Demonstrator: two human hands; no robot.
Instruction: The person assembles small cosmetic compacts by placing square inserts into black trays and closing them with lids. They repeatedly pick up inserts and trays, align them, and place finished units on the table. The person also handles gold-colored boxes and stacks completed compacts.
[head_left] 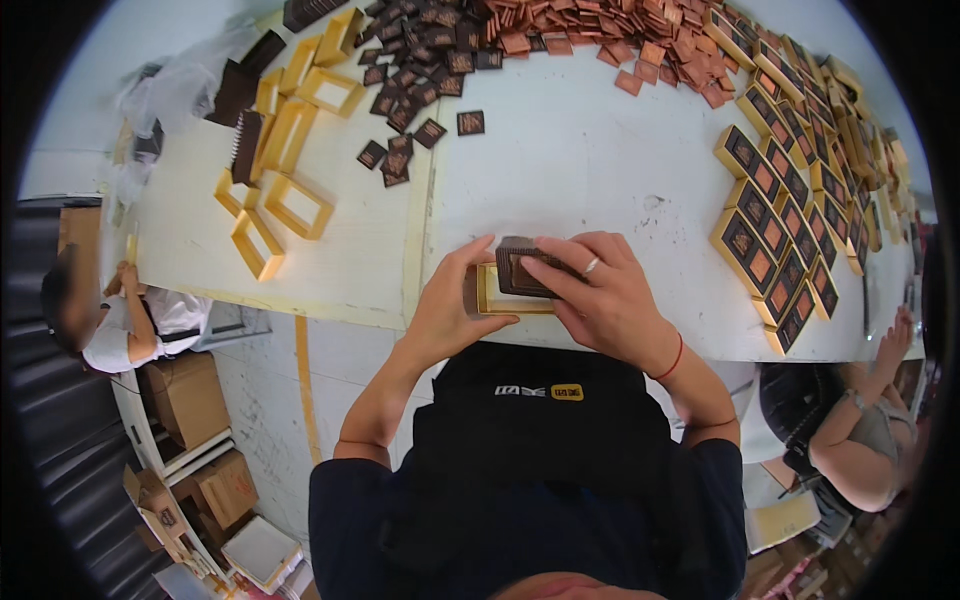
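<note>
Near the table's front edge, my left hand (442, 308) grips the left end of a gold box frame (517, 305), thumb along its near side and fingers along its far side. My right hand (612, 298) holds a dark brown tray insert with ridged sides (517, 272), fingers curled over its top and right end. The insert sits tilted over the right part of the frame; how far it reaches inside is hidden by my right hand. Through the frame's left part the white table shows.
Gold frames (290, 137) and ridged brown inserts (246, 148) lie at left. Dark square packets (430, 133) and copper-coloured squares (628, 82) are heaped at the back. Filled gold boxes (748, 240) stand in rows at right. Other people (135, 325) sit at both sides.
</note>
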